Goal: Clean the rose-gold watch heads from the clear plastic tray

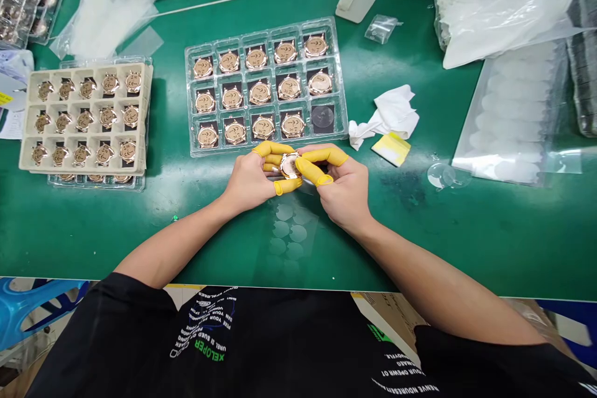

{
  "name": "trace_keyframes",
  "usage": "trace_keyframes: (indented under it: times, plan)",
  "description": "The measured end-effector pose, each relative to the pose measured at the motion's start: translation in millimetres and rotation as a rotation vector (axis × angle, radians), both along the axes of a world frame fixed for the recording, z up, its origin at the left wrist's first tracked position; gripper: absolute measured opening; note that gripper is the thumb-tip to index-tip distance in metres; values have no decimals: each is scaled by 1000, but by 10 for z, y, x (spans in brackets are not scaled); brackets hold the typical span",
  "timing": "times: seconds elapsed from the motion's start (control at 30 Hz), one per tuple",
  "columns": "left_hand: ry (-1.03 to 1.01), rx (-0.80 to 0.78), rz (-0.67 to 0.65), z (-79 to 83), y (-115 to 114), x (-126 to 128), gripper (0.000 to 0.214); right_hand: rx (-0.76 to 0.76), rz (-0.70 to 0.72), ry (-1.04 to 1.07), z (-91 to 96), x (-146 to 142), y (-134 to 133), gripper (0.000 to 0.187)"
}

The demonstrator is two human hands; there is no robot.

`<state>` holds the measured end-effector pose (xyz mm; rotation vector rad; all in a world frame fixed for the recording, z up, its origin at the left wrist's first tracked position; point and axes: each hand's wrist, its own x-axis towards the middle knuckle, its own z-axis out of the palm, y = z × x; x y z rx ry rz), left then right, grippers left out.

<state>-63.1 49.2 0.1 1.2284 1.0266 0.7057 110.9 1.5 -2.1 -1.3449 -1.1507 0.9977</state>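
Both hands are closed on a round gold-toned watch case (290, 165), which sits above the green tabletop (420, 230), just in front of the near rim of a clear blister tray (342, 74). The left hand (249, 181) pinches the case from one side, and the right hand (342, 189) grips it from the other. Yellow finger cots (324, 155) cover several fingers on both hands. The fingers hide much of the case, so its exact face and any small parts cannot be made out.

The grip looks sound: fingertips on the rim, with both hands sharing the weight and the wrists low and close together. Holding only the edge through the cots seems the best way to keep marks off the polished surfaces. Staying low over the tabletop also shortens any drop.

The blister tray holds rows of similar cases, with a clear round disc (323, 119) in one cell at its near right. More cases fill a beige pulp tray (28, 137) to the left. A crumpled white tissue (385, 115) and a yellow-and-white pad (390, 149) lie to the right, near loose clear round discs (448, 175). A clear sheet of round film discs (289, 236) lies just below the hands, toward the tabletop's near edge.
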Motion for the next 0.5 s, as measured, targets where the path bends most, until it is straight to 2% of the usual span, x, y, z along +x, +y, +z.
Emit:
trace_keyframes:
  times: [0.23,0.33,0.43,0.5]
  plan:
    - [-6,10,1,-19,1,0,59,23,18,3,-39,-25,-27,8]
    - [-8,16,2,-21,1,0,59,73,-5,-22,-71,-27,23,17]
    - [5,4,5,-4,-1,-3,59,302,-259,-148,5,193,122,36]
    - [10,-5,6,14,-1,-6,60,409,-439,-369,125,499,161,39]
